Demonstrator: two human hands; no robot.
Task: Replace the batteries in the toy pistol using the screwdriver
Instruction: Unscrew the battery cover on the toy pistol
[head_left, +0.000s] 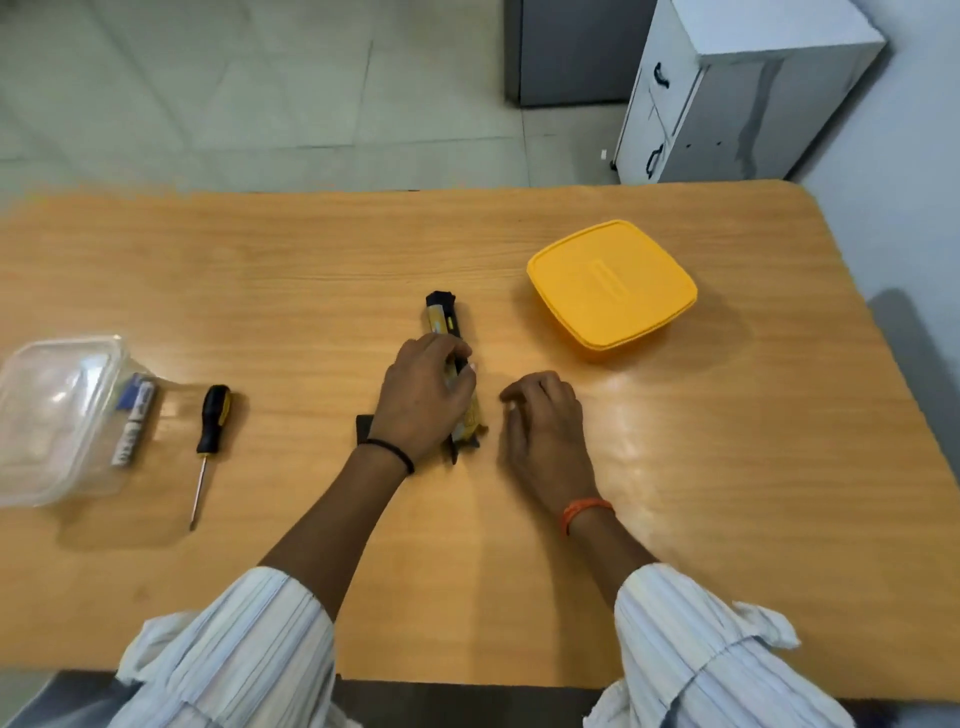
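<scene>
A black and yellow toy pistol (442, 318) lies in the middle of the wooden table (311, 270), its barrel pointing away from me. My left hand (423, 397) lies over the pistol's body, fingers curled round it. Just to the pistol's right, my right hand (543, 431) rests on the table with loosely bent fingers and holds nothing. A screwdriver (210, 441) with a black and yellow handle lies at the left, tip toward me. Batteries (136, 415) lie between it and a clear container.
A clear plastic container (52, 415) sits at the table's left edge. A yellow square lidded box (610, 283) stands at the back right. Beyond the table are a tiled floor and a white drawer cabinet (727, 93).
</scene>
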